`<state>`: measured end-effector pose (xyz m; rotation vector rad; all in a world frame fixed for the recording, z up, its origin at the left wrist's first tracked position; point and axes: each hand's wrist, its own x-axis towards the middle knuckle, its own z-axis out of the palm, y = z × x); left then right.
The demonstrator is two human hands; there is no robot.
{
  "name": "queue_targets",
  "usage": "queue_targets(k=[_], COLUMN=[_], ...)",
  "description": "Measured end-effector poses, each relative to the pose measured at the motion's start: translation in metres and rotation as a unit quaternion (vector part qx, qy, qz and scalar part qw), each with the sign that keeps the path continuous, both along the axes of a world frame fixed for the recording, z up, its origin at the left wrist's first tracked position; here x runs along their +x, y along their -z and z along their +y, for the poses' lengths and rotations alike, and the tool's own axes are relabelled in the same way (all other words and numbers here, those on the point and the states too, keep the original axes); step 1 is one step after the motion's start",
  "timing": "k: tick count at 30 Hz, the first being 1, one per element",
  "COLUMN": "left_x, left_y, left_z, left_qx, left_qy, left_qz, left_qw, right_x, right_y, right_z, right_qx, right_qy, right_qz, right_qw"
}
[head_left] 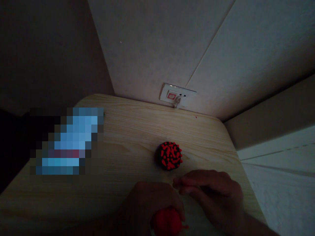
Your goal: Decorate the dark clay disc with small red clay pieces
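Observation:
My left hand (154,198) is closed around a smooth red lump that looks like modelling clay (167,222), low in the view. A pale edge shows under the lump, and a thin red strand sticks out to its right. My right hand (216,190) has thumb and forefinger pinched together, with a hint of red between them; the dimness hides what it is. Just beyond both hands stands a round black object (170,156), its top covered in small red dots and short red strips. Neither hand touches it.
The pale wooden tabletop (128,131) has rounded back corners and meets a wall. A wall socket (177,95) with a plug sits right behind it. To the left lies a blurred-out bright blue panel (73,137). A tiny red speck (196,117) lies near the back edge.

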<state>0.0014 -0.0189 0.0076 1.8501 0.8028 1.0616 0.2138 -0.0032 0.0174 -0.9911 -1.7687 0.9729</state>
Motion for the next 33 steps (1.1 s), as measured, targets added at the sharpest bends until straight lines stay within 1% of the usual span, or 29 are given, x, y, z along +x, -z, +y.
queue_targets(k=[2, 3, 4, 5, 6, 7, 10, 13, 16, 18, 21, 24, 28, 30, 33], left_x=[-0.001, 0.0, 0.001, 0.003, 0.005, 0.007, 0.011, 0.012, 0.012, 0.011, 0.011, 0.011, 0.011, 0.011, 0.011], left_y=[-0.002, 0.0, 0.003, 0.008, 0.014, 0.019, 0.029, 0.028, 0.025, 0.025, 0.028, 0.031, 0.034, 0.034, 0.034], left_z=[-0.001, 0.0, 0.001, 0.004, 0.006, 0.009, 0.012, 0.013, 0.012, 0.012, 0.011, 0.01, 0.01, 0.01, 0.01], left_qx=[-0.004, 0.001, 0.006, 0.013, 0.05, 0.052, 0.051, 0.061, 0.067, 0.062, 0.05, 0.043, 0.031, 0.038, 0.052], left_qy=[-0.013, -0.006, -0.005, 0.023, 0.051, 0.062, 0.072, 0.066, 0.052, 0.057, 0.07, 0.077, 0.079, 0.079, 0.078], left_qz=[0.007, -0.003, -0.013, -0.031, -0.096, -0.116, -0.117, -0.117, -0.117, -0.116, -0.12, -0.126, -0.112, -0.111, -0.123], left_qw=[1.0, 1.0, 1.0, 0.999, 0.993, 0.99, 0.989, 0.989, 0.99, 0.99, 0.989, 0.988, 0.99, 0.99, 0.988], right_x=[0.001, 0.001, 0.002, 0.002, 0.002, 0.002, 0.001, 0.0, 0.001, 0.001, 0.002, 0.001, -0.001, -0.001, 0.0], right_y=[0.0, 0.0, 0.0, 0.0, 0.0, 0.001, 0.003, 0.005, 0.006, 0.004, -0.001, -0.003, -0.001, 0.001, 0.002], right_z=[0.0, 0.0, 0.0, 0.0, 0.0, 0.001, 0.002, 0.002, 0.0, -0.001, 0.0, 0.003, 0.005, 0.004, 0.001], right_qx=[-0.013, -0.018, -0.021, -0.021, -0.019, -0.013, 0.014, 0.025, 0.001, -0.014, -0.018, -0.006, 0.02, 0.01, -0.029], right_qy=[-0.008, -0.01, -0.012, -0.014, -0.018, -0.022, -0.028, -0.015, 0.001, 0.004, -0.011, -0.025, -0.004, 0.001, -0.004], right_qz=[0.001, 0.002, 0.004, 0.007, 0.011, 0.017, 0.033, 0.024, 0.01, 0.011, 0.006, 0.019, 0.06, 0.064, 0.065], right_qw=[1.0, 1.0, 1.0, 1.0, 1.0, 1.0, 0.999, 0.999, 1.0, 1.0, 1.0, 0.999, 0.998, 0.998, 0.997])
